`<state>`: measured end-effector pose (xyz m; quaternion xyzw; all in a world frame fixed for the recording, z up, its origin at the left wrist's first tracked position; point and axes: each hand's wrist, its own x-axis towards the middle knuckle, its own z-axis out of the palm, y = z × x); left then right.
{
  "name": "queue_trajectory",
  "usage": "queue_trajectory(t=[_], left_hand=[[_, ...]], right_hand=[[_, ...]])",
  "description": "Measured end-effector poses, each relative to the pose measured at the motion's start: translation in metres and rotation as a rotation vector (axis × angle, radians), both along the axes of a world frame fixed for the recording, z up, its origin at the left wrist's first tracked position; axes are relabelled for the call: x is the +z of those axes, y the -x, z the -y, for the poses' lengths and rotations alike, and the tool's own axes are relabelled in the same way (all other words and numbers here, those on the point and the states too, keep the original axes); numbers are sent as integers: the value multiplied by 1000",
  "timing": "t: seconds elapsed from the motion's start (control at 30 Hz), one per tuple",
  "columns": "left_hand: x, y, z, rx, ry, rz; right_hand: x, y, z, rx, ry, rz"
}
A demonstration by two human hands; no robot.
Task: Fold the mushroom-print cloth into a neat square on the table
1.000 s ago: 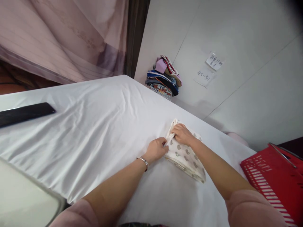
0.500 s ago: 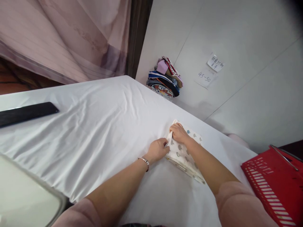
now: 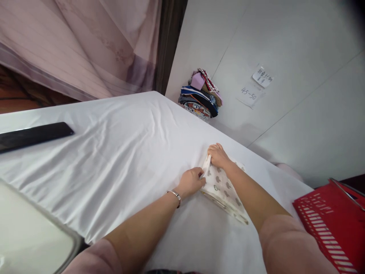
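Observation:
A folded white cloth [image 3: 224,188] with a print of grey animal heads lies on the white-covered table [image 3: 128,152]. My left hand [image 3: 190,181], with a bracelet on its wrist, pinches the near left edge of the cloth between thumb and fingers. At the far left corner my right hand [image 3: 218,155] is closed on the fabric and pulls it up a little. Between the two hands the edge stands up in a narrow fold. My right forearm hides part of the cloth's right side.
A dark flat slab [image 3: 37,135] lies at the table's left. Folded clothes [image 3: 201,95] are stacked at the far edge by the wall. A red slotted basket [image 3: 330,224] stands at right. A white rounded-edge surface [image 3: 31,228] fills the lower left. Handwritten notes [image 3: 248,96] hang on the wall.
My right hand has shifted slightly up and right, still gripping the cloth's corner, and less of the top print shows. My left hand stays at the edge. The view has moved slightly.

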<state>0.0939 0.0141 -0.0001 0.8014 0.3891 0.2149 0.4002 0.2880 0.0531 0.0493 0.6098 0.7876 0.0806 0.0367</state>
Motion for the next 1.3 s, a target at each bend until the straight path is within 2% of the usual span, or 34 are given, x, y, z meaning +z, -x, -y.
queue_trajectory(t=[0.17,0.43,0.63,0.77,0.87,1.07,1.3], left_hand=[[1,0,0,-2,3,1],[0,0,0,-6,10,11],[-4,-1,-1,1,-20,40],[-3,-1,0,4,-36,49],[-1,0,0,5,-24,52],[-2,0,0,10,-26,67],[0,1,0,7,-17,25]], right_hand=[[-10,2,1,-41,5,-59],[-6,-5,-5,-59,2,-63],[-23,-3,-6,-151,-52,-112],[-34,-7,-4,-328,-236,-122],[-41,-13,-4,-476,-297,-176],[-43,-17,-10,-571,-113,-219],[-35,-3,-9,-641,-74,-215]])
